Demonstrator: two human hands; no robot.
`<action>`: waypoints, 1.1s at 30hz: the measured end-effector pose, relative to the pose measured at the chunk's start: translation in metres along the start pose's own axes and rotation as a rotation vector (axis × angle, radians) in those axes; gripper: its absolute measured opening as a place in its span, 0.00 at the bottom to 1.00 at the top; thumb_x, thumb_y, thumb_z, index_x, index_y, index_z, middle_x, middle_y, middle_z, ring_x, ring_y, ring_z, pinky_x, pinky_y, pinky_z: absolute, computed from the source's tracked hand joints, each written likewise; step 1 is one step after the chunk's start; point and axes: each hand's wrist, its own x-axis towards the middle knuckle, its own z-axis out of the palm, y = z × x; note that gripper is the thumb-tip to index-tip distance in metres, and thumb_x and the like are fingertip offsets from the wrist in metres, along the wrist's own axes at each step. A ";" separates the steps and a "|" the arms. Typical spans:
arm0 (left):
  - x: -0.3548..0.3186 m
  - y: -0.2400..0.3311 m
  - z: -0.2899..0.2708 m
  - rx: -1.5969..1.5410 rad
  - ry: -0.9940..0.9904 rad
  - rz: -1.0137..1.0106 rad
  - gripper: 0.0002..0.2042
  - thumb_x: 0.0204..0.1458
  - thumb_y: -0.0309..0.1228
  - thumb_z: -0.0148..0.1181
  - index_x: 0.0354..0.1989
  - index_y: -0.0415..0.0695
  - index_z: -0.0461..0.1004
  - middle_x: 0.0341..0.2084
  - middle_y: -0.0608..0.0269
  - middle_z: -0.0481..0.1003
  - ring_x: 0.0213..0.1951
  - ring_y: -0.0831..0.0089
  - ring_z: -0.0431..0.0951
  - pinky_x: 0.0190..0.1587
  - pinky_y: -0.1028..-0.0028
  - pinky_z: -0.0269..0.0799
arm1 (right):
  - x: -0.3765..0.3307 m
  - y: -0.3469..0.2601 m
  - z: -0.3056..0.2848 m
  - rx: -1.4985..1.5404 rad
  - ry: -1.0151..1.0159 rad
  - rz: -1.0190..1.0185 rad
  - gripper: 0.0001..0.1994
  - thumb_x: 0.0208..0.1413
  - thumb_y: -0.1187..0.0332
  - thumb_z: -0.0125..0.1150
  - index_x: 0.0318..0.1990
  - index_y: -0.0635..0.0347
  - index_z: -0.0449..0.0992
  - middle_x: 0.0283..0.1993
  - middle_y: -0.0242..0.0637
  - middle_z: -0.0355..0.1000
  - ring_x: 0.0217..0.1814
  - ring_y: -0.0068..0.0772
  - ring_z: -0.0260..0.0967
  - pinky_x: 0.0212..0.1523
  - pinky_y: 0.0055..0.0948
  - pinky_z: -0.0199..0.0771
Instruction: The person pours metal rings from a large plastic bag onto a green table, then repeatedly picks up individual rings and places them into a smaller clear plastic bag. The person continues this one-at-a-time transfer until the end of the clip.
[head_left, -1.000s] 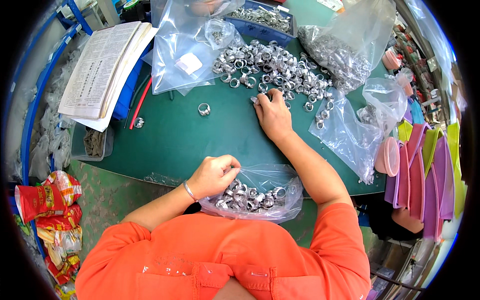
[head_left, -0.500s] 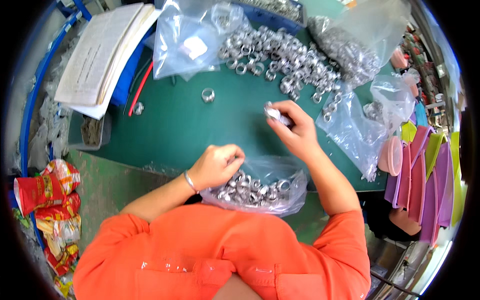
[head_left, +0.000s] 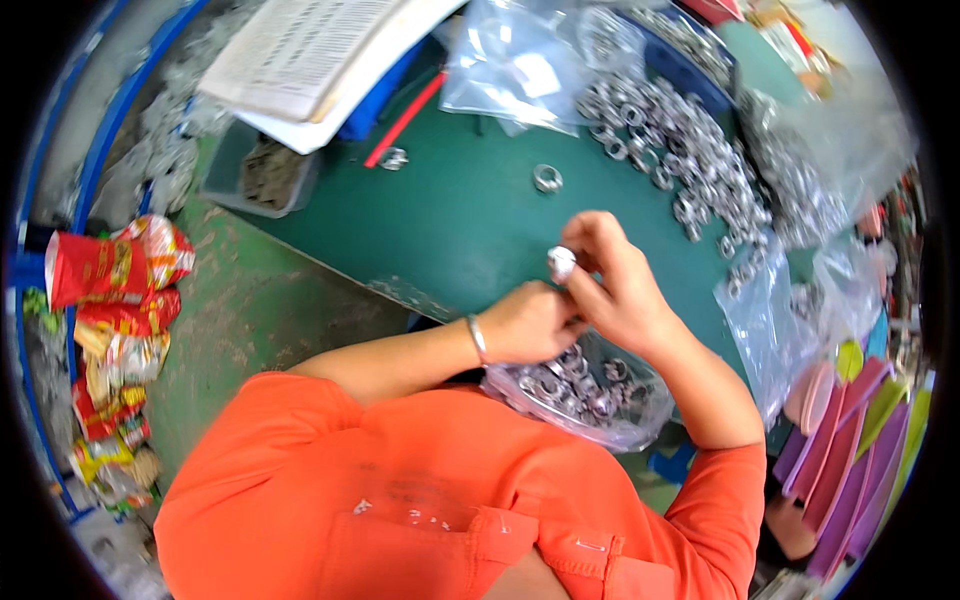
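My right hand is closed, pinching a small whitish and silvery piece between thumb and fingers; its exact kind is too blurred to tell. Just below it, my left hand, with a bangle on the wrist, has its fingers curled in, and whatever they hold is hidden. Under both hands a clear plastic bag lies open at the table's near edge, with several silvery metal rings inside. A single metal ring rests on the green table, beyond my hands.
A pile of metal rings covers the table's far right, beside a blue tray and filled plastic bags. Papers, a red stick and a clear box are at left. Coloured straps hang at right.
My right hand has come back toward my body, bringing the small piece close to my left hand. The whole view has turned, so the table now appears shifted right.
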 end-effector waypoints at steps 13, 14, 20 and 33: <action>0.000 0.011 -0.017 -0.080 -0.150 -0.149 0.06 0.49 0.26 0.60 0.34 0.39 0.76 0.28 0.49 0.78 0.31 0.51 0.79 0.35 0.62 0.75 | 0.146 0.024 0.083 -0.505 0.089 -0.668 0.04 0.48 0.71 0.60 0.30 0.59 0.75 0.36 0.42 0.68 0.39 0.47 0.69 0.41 0.42 0.71; 0.000 0.008 -0.014 -0.131 -0.031 -0.068 0.04 0.49 0.27 0.61 0.30 0.40 0.76 0.22 0.51 0.77 0.26 0.53 0.79 0.30 0.64 0.75 | 0.140 0.034 0.062 -0.605 0.098 -0.686 0.05 0.46 0.68 0.63 0.30 0.58 0.76 0.37 0.39 0.68 0.40 0.43 0.67 0.41 0.41 0.68; 0.004 0.016 -0.019 -0.153 -0.073 -0.133 0.03 0.50 0.26 0.60 0.31 0.39 0.76 0.18 0.53 0.75 0.20 0.63 0.78 0.24 0.70 0.71 | 0.048 0.091 -0.022 -0.604 0.114 -0.459 0.14 0.46 0.66 0.67 0.40 0.59 0.74 0.38 0.43 0.67 0.44 0.47 0.67 0.44 0.40 0.69; 0.003 0.020 -0.022 -0.111 -0.117 -0.203 0.04 0.50 0.25 0.61 0.30 0.37 0.76 0.10 0.63 0.69 0.13 0.81 0.66 0.17 0.77 0.59 | 0.029 0.145 -0.186 -0.783 0.775 -0.194 0.10 0.56 0.63 0.60 0.39 0.59 0.78 0.41 0.46 0.73 0.46 0.51 0.68 0.48 0.41 0.69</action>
